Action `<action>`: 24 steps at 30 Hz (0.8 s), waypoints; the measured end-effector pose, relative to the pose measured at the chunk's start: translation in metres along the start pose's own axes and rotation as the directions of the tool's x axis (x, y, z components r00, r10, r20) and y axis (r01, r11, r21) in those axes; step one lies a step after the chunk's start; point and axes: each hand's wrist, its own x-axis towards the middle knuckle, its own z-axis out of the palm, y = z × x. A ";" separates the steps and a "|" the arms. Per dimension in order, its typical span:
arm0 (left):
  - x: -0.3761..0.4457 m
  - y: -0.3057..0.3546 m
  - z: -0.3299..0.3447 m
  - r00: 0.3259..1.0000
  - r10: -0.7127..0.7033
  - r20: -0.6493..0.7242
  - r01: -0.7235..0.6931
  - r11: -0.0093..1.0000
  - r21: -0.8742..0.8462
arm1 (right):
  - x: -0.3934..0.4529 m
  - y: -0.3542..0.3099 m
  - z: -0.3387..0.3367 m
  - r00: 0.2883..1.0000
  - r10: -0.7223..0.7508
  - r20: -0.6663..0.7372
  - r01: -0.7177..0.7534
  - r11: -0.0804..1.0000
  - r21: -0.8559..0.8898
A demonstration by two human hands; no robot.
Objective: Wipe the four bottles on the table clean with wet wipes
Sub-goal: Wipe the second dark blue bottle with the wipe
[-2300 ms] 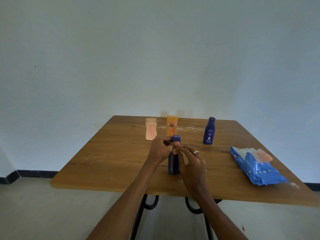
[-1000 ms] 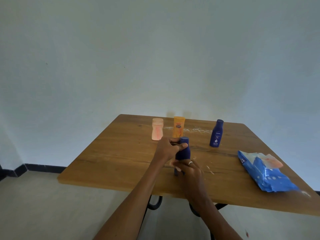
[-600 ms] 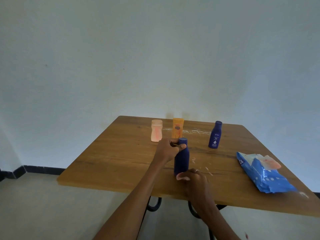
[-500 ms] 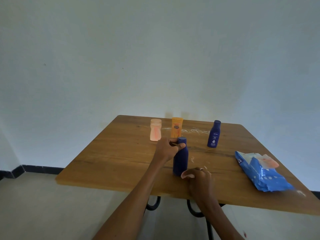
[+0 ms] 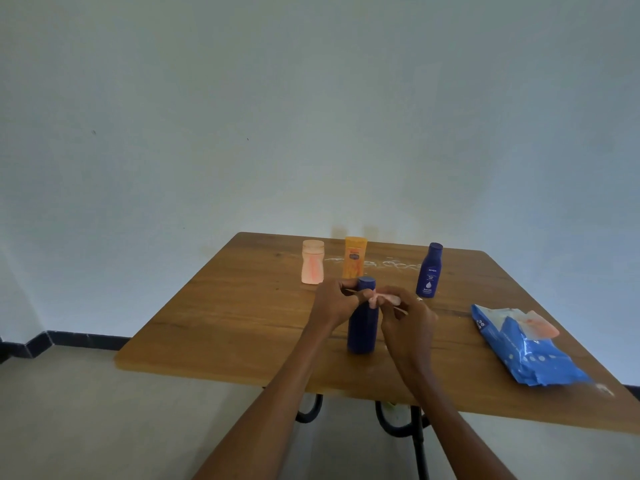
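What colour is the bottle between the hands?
Dark blue bottle, seen in the head view.

Two bare forearms in frame, no sleeves showing up to the bottom edge, no watch or wristband on either wrist. Right hand (image 5: pixel 410 315) wears one pale metal ring (image 5: pixel 419 299) on a finger, sitting on the upper side of the hand just back from the fingertips. Left hand (image 5: pixel 332 303) has nothing on it; nails are too small to make out on either hand.
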 end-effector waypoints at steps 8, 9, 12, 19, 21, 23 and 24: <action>0.000 0.001 0.004 1.000 0.006 -0.019 -0.005 1.000 0.029 | -0.033 0.036 -0.009 0.913 0.254 0.318 -0.194 0.959 -0.208; -0.001 0.001 0.005 1.000 0.010 -0.020 -0.010 0.999 0.033 | -0.032 0.035 -0.009 0.909 0.251 0.332 -0.178 0.956 -0.235; -0.002 -0.003 0.003 0.999 0.024 -0.026 -0.023 1.000 0.013 | -0.023 0.025 -0.012 0.939 0.175 0.295 -0.109 0.967 -0.228; -0.005 -0.004 0.001 0.997 0.083 -0.003 -0.083 0.996 -0.010 | 0.019 -0.021 -0.011 0.995 0.074 0.068 -0.069 0.995 -0.072; -0.006 -0.006 0.000 0.997 0.077 -0.019 -0.077 0.997 -0.009 | 0.025 -0.026 -0.008 0.994 0.070 0.081 -0.066 0.997 -0.047; -0.007 -0.008 0.000 0.996 0.090 -0.030 -0.090 0.996 -0.011 | 0.025 -0.029 -0.006 0.996 0.034 0.085 -0.030 0.998 -0.050; -0.007 -0.008 0.001 0.995 0.099 -0.029 -0.100 0.995 -0.012 | 0.024 -0.030 -0.006 0.997 0.022 0.075 -0.018 0.998 -0.052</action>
